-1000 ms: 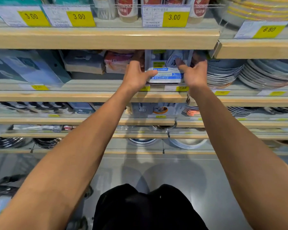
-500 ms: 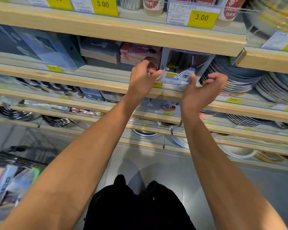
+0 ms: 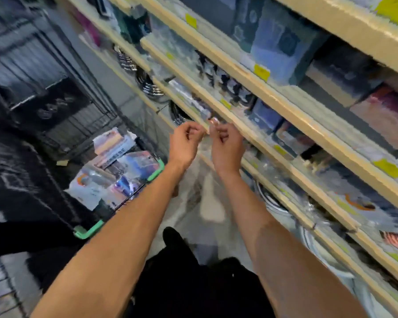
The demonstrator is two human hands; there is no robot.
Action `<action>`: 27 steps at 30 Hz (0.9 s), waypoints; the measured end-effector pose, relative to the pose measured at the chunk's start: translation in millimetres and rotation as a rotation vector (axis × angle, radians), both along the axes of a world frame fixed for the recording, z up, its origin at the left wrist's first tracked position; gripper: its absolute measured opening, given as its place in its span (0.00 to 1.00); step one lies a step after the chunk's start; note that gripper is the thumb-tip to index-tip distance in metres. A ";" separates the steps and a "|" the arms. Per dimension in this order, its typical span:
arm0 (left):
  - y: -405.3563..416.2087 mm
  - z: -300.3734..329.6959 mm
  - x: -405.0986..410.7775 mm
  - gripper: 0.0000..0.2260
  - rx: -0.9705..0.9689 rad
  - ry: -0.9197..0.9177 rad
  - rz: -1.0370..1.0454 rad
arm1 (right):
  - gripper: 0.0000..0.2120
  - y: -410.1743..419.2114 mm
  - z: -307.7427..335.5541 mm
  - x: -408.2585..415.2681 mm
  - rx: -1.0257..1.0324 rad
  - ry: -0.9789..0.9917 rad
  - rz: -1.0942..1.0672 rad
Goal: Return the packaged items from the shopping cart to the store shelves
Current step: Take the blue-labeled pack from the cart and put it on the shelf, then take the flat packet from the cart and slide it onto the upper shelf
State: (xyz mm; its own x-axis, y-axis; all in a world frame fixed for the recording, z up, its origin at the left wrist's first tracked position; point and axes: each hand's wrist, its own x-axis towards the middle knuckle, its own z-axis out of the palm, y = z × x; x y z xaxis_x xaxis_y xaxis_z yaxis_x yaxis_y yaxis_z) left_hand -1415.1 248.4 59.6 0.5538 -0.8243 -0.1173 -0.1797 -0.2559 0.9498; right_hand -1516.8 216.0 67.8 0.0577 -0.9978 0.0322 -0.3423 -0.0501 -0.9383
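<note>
The view is blurred and tilted. My left hand [image 3: 186, 141] and my right hand [image 3: 226, 143] hang side by side in front of the wooden shelves [image 3: 274, 97], fingers loosely curled, nothing in either. The shopping cart [image 3: 87, 230] with green corner guards stands at the lower left. Several packaged items [image 3: 115, 177] in plastic wrap lie in it. Packages and boxes [image 3: 283, 49] fill the shelves to the right.
Stacked plates and metal dishes [image 3: 149, 88] sit on the lower shelves. Yellow price tags [image 3: 261, 72] line the shelf edges. A dark wire rack [image 3: 46, 106] stands at the left. Grey floor [image 3: 207, 203] shows below my hands, with my dark clothing at the bottom.
Both hands have left the blue-and-white package on the shelf and drawn back, empty. My head has swung left and down, bringing the cart into view.
</note>
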 end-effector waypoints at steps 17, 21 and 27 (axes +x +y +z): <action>249.8 -85.1 253.8 0.26 0.783 -0.074 1.166 | 0.12 45.7 -91.8 228.9 0.232 0.732 0.319; 256.8 -102.1 274.8 0.19 0.886 0.133 1.133 | 0.11 37.3 -112.0 253.7 0.283 0.755 0.321; 251.4 -112.2 316.3 0.11 0.890 0.186 1.271 | 0.05 2.5 -124.9 290.3 0.152 0.851 0.441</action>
State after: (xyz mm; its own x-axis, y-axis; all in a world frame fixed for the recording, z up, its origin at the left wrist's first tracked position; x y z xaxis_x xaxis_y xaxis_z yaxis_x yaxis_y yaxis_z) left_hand -1098.8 499.8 -52.6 0.7299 0.5247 -0.4380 0.6810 -0.6138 0.3994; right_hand -1226.5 218.5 -57.1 0.3724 -0.8709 -0.3208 -0.8891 -0.2357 -0.3923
